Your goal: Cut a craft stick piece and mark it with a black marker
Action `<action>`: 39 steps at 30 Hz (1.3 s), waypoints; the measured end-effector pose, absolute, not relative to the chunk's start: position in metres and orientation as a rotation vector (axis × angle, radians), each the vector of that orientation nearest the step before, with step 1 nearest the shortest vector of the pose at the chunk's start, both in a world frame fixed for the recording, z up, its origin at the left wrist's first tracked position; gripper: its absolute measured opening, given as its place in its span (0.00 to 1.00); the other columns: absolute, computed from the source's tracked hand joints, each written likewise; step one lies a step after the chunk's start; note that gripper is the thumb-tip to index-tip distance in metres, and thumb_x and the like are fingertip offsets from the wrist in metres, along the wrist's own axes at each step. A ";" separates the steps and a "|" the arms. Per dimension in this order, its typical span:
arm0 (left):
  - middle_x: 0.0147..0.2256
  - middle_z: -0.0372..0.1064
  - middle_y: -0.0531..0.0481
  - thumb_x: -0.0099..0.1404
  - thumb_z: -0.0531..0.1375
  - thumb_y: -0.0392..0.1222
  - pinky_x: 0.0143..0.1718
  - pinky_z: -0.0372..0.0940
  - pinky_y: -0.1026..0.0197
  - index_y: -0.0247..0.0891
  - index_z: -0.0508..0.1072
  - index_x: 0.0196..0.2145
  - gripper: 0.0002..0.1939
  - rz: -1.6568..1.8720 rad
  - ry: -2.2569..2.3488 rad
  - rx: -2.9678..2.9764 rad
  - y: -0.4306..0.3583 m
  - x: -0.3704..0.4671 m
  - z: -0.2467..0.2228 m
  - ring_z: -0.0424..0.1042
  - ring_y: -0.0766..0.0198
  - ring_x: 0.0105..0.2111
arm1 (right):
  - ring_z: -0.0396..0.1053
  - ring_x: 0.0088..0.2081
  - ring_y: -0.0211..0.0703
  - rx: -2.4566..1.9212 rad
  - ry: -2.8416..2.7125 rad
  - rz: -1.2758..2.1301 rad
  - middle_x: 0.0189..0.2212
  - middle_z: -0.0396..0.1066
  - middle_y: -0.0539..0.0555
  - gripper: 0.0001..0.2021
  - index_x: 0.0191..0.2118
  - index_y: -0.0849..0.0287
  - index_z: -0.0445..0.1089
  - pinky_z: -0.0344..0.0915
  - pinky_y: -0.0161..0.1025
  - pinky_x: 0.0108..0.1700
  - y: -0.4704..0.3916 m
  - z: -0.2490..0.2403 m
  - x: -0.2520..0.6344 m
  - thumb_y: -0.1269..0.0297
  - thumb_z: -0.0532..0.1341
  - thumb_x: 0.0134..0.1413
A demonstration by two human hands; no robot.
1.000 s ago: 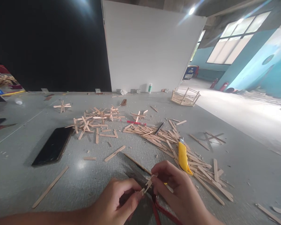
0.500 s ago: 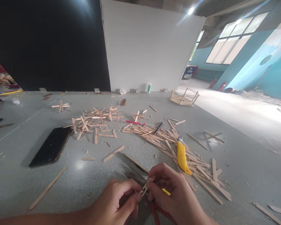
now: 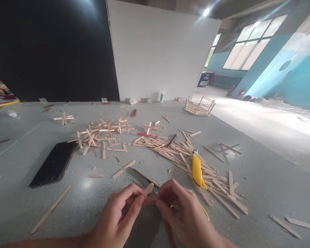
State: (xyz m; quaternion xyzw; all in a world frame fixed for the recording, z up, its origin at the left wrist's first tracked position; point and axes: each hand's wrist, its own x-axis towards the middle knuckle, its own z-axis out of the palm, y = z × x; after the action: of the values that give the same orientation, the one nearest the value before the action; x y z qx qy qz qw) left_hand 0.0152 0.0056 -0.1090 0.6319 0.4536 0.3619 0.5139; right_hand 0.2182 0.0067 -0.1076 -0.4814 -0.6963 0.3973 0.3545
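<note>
My left hand (image 3: pixel 124 210) pinches a wooden craft stick (image 3: pixel 148 189) between thumb and forefinger, its rounded end pointing up and to the right. Close beside it, my right hand (image 3: pixel 184 210) is closed, thumb and fingertips together near the left fingertips. Whatever those right fingers hold, if anything, is hidden. Below the right hand a red handle (image 3: pixel 168 232) shows, with the rest of that tool covered. A thin pointed stick-like tool (image 3: pixel 146 176) lies on the table just beyond both hands.
A pile of craft sticks (image 3: pixel 167 151) curves across the table, with a yellow utility knife (image 3: pixel 197 172) on its right part. Notched and joined sticks (image 3: pixel 90 139) lie left of it, near a black phone (image 3: pixel 53 163). A stick-built frame (image 3: pixel 200 106) stands at the back right.
The craft stick was between both hands; now the left hand alone visibly holds it, turned with its rounded end up. The right fingers have come off it. The view has shifted slightly.
</note>
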 end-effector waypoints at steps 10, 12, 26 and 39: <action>0.65 0.66 0.44 0.73 0.60 0.55 0.64 0.62 0.49 0.44 0.77 0.38 0.14 1.001 1.008 1.343 -0.013 0.016 -0.100 0.70 0.49 0.61 | 0.72 0.35 0.37 -0.625 -1.351 1.883 0.34 0.73 0.51 0.20 0.41 0.57 0.76 0.69 0.33 0.41 -0.002 -0.086 0.177 0.43 0.66 0.59; 0.63 0.68 0.44 0.72 0.61 0.55 0.64 0.61 0.51 0.44 0.78 0.38 0.14 1.045 1.028 1.342 -0.013 0.017 -0.098 0.68 0.49 0.62 | 0.67 0.28 0.32 -0.642 -1.325 1.895 0.30 0.70 0.49 0.21 0.38 0.57 0.77 0.65 0.28 0.32 -0.003 -0.086 0.176 0.42 0.68 0.55; 0.47 0.77 0.44 0.68 0.66 0.54 0.55 0.69 0.57 0.45 0.86 0.34 0.13 1.021 0.961 1.228 0.011 0.016 -0.116 0.72 0.50 0.55 | 0.64 0.15 0.28 -1.010 -1.262 1.765 0.21 0.68 0.49 0.30 0.39 0.64 0.73 0.57 0.24 0.16 0.005 -0.117 0.195 0.35 0.62 0.59; 0.31 0.69 0.54 0.65 0.66 0.60 0.28 0.61 0.67 0.43 0.76 0.53 0.24 0.960 1.021 1.193 0.015 0.017 -0.115 0.64 0.67 0.27 | 0.65 0.17 0.31 -1.262 -1.517 1.691 0.21 0.69 0.49 0.25 0.33 0.61 0.72 0.57 0.26 0.17 0.011 -0.086 0.211 0.40 0.61 0.60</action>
State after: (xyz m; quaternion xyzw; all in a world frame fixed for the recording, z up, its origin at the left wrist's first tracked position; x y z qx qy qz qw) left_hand 0.0169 0.0148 -0.1155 0.5158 0.4414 0.4151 0.6057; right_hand 0.2114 0.0107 -0.0861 -0.4680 -0.5624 0.6269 0.2679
